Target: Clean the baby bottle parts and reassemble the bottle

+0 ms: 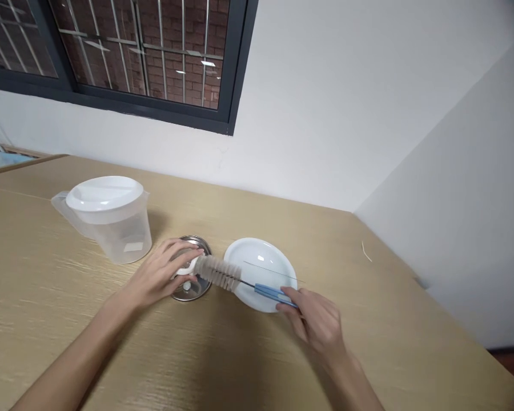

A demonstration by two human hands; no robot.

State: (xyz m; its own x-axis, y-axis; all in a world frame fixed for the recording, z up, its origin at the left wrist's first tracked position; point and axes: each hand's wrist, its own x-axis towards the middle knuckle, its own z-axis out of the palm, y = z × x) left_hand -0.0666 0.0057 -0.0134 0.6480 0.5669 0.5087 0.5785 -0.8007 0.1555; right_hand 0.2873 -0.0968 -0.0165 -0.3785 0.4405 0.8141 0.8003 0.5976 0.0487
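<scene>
My right hand (319,319) grips the blue handle of a bottle brush (218,272), its pale bristles pointing left. Around a small white-rimmed piece (188,268) my left hand (160,271) has its fingers curled; most of that piece is hidden, so its kind is unclear. The brush's bristle end meets the white rim. Beneath my left hand is a round shiny metal dish or lid (192,294), partly covered. A white bowl (257,254) sits under the brush handle, and a thin wire-like line (278,273) crosses above it.
A translucent pitcher (122,228) with a white lid stands on the wooden table (175,354) at the left. A thin pale strip (365,251) lies at the right. Behind the table are a white wall (317,114) and a barred window (154,51).
</scene>
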